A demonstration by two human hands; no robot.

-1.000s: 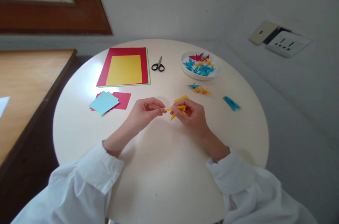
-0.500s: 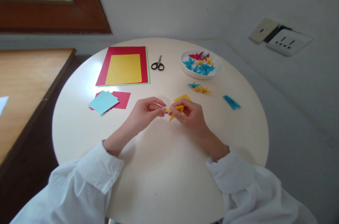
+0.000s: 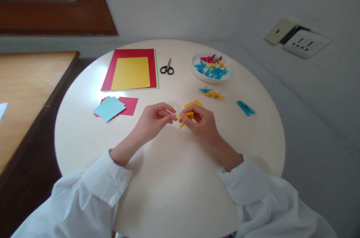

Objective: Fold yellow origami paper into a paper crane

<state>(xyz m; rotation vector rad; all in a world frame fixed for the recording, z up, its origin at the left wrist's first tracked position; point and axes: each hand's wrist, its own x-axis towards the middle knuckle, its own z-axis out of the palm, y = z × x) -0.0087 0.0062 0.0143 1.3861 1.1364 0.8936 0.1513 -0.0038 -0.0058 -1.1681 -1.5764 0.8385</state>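
Between my hands, above the middle of the round white table (image 3: pixel 165 185), is a yellow paper crane (image 3: pixel 186 118) with pointed folds. My left hand (image 3: pixel 157 119) pinches its left tip between thumb and fingers. My right hand (image 3: pixel 201 121) grips the crane's body, its thumb in front and part of the paper hidden behind the fingers. Just beyond my right hand lies a yellow paper sheet (image 3: pixel 195 103), partly covered by the hand. Farther off, two yellow cranes (image 3: pixel 216 95) and a blue crane (image 3: pixel 206 89) rest on the table.
A white dish (image 3: pixel 206 78) with several red, blue and yellow cranes stands at the back right. Blue folded strips (image 3: pixel 246 108) lie at the right. Black-handled scissors (image 3: pixel 167 68), large coloured sheets (image 3: pixel 131 73) and small light-blue squares (image 3: pixel 109 108) over red ones are toward the left.
Both hands keep nearly the same place and the same grip. The yellow crane's right point has shifted very slightly left in my right hand's fingers.
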